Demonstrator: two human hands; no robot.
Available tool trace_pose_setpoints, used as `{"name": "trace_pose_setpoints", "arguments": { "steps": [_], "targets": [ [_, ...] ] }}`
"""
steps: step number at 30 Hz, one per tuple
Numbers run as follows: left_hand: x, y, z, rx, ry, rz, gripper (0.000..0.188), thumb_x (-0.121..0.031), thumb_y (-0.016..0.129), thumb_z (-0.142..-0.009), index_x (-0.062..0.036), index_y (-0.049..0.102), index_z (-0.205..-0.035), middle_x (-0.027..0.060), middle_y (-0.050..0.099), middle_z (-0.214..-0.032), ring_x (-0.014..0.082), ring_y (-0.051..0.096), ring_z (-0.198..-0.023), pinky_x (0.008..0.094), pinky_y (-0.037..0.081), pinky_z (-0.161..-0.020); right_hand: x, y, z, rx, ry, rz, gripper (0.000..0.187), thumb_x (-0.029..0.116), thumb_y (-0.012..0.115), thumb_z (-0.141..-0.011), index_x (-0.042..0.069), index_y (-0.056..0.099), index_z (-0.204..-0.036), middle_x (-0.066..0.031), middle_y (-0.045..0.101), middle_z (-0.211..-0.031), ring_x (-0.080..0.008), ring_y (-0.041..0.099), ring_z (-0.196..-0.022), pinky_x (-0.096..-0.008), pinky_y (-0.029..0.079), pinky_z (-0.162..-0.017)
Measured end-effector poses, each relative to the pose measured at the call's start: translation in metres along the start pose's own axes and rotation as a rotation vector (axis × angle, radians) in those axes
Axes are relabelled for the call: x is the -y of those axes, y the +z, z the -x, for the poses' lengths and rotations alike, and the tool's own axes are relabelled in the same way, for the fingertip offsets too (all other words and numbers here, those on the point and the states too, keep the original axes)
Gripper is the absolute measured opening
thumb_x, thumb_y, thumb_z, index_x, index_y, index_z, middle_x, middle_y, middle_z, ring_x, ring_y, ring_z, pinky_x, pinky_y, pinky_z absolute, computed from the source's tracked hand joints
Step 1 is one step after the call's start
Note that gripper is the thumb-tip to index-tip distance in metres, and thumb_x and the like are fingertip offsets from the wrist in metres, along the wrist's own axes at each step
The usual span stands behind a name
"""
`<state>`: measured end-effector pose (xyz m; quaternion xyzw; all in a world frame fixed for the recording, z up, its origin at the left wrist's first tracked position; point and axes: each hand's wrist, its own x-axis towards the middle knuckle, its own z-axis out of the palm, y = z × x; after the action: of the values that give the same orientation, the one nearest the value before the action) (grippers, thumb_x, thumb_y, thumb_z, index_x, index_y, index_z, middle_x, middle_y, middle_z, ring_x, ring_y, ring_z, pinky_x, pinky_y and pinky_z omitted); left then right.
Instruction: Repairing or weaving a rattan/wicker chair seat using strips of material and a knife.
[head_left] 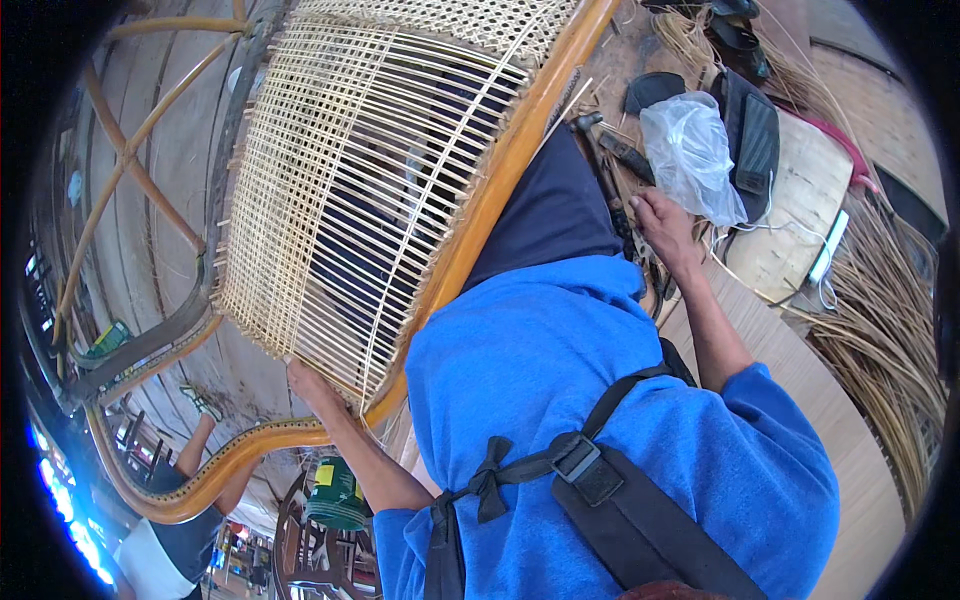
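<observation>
A chair frame of orange-brown wood leans across my lap, with a half-woven cane panel stretched in it. The weave is dense at the top and left; toward the right, rows of parallel strands leave open gaps. My left hand is at the panel's lower edge, its fingers mostly hidden by the cane and frame. To the right, my right hand is curled beside several hand tools on the bench; what its fingers hold, if anything, is too small to make out. A hammer lies just beyond it.
A crumpled clear plastic bag and a dark pouch lie past my right hand. Bundled cane strands cover the far right. Another curved chair frame stands left, a green bucket below. A person is at lower left.
</observation>
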<state>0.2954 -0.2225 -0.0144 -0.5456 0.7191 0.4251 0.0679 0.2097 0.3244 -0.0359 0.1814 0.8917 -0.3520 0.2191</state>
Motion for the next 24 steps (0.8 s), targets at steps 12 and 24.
{"name": "trace_pose_setpoints", "arguments": {
  "steps": [12,24],
  "targets": [
    [-0.004,0.005,0.021,0.006,0.06,0.087,0.053,-0.035,0.03,-0.095,0.0053,0.054,-0.119,0.0161,0.061,-0.111,0.0253,0.06,-0.096,0.0348,0.048,-0.084,0.053,-0.01,-0.066,-0.304,-0.254,-0.229,0.019,0.018,0.053,-0.091,0.004,0.06,-0.101,-0.0076,0.058,-0.072,-0.0155,0.056,-0.063,-0.0293,0.046,-0.059],
    [0.03,-0.01,-0.001,-0.068,0.074,-0.07,0.04,-0.028,0.036,-0.093,0.0013,0.053,-0.115,0.0125,0.058,-0.104,0.0217,0.057,-0.091,0.0355,0.048,-0.08,0.038,0.004,-0.136,-0.102,-0.538,0.06,0.018,0.007,0.048,-0.084,0.0,0.061,-0.094,-0.0191,0.06,-0.091,-0.0323,0.056,-0.086,-0.0369,0.045,-0.077]
  ]
}}
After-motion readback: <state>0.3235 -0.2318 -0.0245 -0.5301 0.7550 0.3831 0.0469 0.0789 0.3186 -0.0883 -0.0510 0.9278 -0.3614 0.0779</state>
